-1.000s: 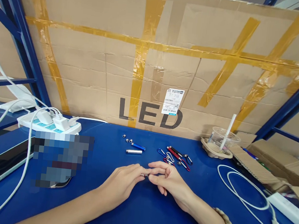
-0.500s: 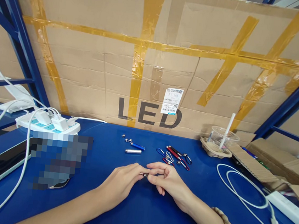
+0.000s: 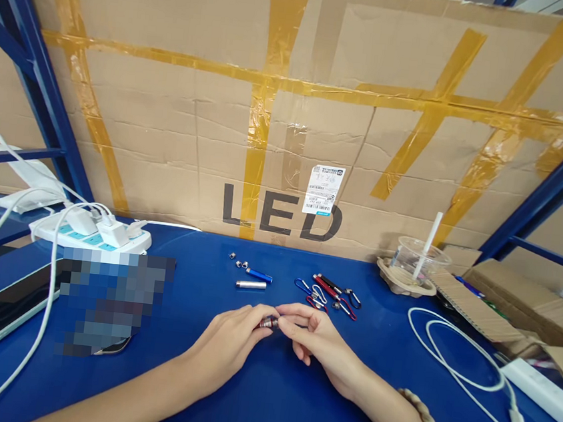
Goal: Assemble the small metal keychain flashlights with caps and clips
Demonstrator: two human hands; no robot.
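My left hand [image 3: 231, 336] is closed around a small dark-red metal tube [image 3: 266, 322] with a shiny ringed end that points right. At that end, the thumb and fingers of my right hand [image 3: 323, 339] pinch a tiny dark part, mostly covered by the fingertips. Beyond the hands lie a silver tube [image 3: 251, 285] and a blue tube [image 3: 259, 276], with several small metal caps [image 3: 238, 264] beside them. Farther right, a red tube [image 3: 326, 287] and a black tube [image 3: 330, 283] rest among several coloured carabiners [image 3: 319, 295].
A white power strip [image 3: 127, 238] with cables and a phone [image 3: 4, 306] occupy the left. To the right are a plastic cup [image 3: 410, 258] with a straw, a coiled white cable [image 3: 450, 373] and an open cardboard box [image 3: 518, 303]. A large taped carton [image 3: 157, 151] stands behind.
My left fingers have shifted, so more of the tube and its ringed end shows. Both hands stay together in nearly the same place. The things on the table have not moved.
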